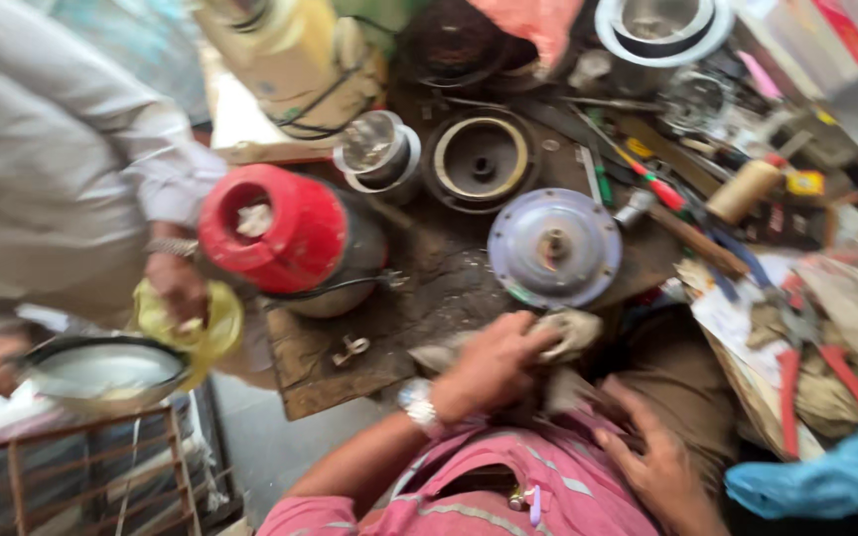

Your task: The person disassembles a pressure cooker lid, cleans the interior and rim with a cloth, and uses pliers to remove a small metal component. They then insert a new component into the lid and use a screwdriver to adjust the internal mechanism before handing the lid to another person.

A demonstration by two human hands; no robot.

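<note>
Hands first, going left to right. Over on the far left another person in a white shirt has a hand (179,288) on a yellow cloth (196,323) above a metal bowl (101,372), so keep those apart from the wearer's own. Next comes a red-capped motor housing (285,238) on the dirty table (419,288), with a small metal clip (352,348) lying loose near the front edge.

The wearer's left hand (494,362), watch on the wrist, is closed around a grubby rag (568,333) right at the table's near edge, just below the round grey cover plate (554,246). The right hand (652,462) is well apart from it, fingers spread flat on the lap, holding nothing.

If it were me, I'd keep that rag bunched tight and wipe away from the plate's centre hub, and bring the free hand up to steady whatever's being cleaned. Red-handled pliers (826,382) and a screwdriver (647,179) sit off right, so watch the elbow. Picture's blurry, finer detail is lost.
</note>
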